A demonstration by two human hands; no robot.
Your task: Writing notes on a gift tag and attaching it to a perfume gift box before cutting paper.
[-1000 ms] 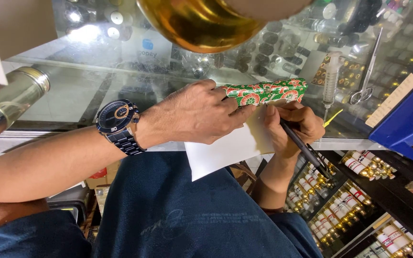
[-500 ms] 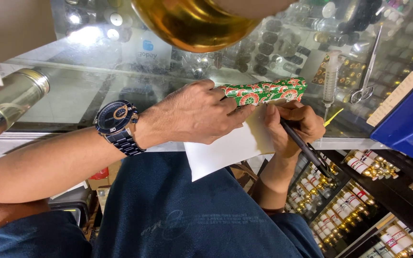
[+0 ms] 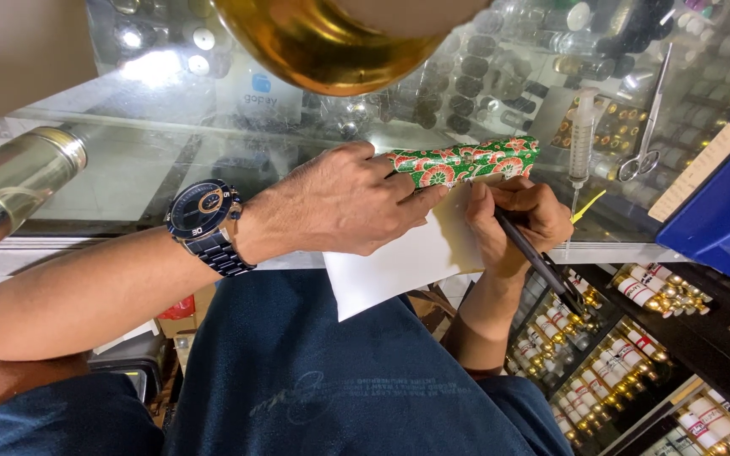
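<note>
Left hand [image 3: 340,203] steadies white paper [image 3: 407,262] (right hand [image 3: 517,219] holds pen [image 3: 542,266]).

Glass counter [image 3: 128,181] with small bottles showing beneath the pane. Large gold-coloured rounded vessel [image 3: 331,42] at top edge. Metal cylinder [image 3: 10,181] lying at left. Plastic syringe [image 3: 582,135] upright in view, scissors [image 3: 648,127] just beside it to the right. Blue box [image 3: 720,211] at far right. Rows of small gold-capped vials [image 3: 635,338] on dark shelves, lower right.

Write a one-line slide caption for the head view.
Left hand steadies a floral-wrapped box on white paper while the right hand holds a black pen at a glass counter.
</note>
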